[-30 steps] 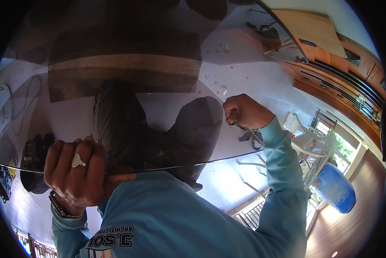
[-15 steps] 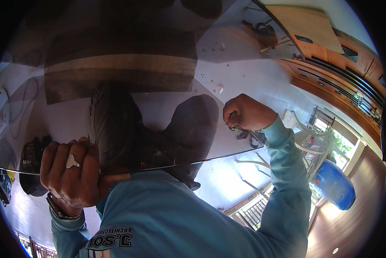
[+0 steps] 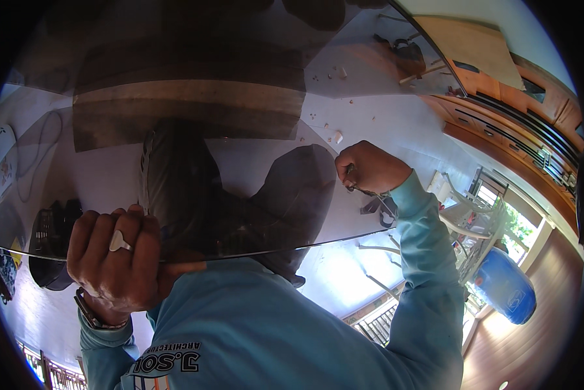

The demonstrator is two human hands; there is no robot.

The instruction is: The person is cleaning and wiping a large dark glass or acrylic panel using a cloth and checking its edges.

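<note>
A large sheet of dark, see-through glass [image 3: 253, 159] spreads in front of me, its near edge running across my lap. My legs show dimly through it. My left hand [image 3: 116, 257], with a ring on one finger, is closed over that near edge at the left, thumb stretched along below it. Toward the right side of the sheet, my right hand [image 3: 374, 170] is bent into a fist. Something small and dark shows between its fingers, too hidden to name. A thin dark band or cord hangs below that wrist.
A wooden board [image 3: 188, 97] shows through the glass. Small pale bits [image 3: 335, 137] lie on the floor beyond. Wooden cabinets [image 3: 513, 133] stand at the far right, with a white chair [image 3: 470, 224] and a blue barrel [image 3: 505, 286] nearer. A dark basket-like thing [image 3: 48, 244] sits at left.
The view has shifted slightly, and my left hand appears a little further right. Both hands keep the same closed shape, the left still on the glass edge.
</note>
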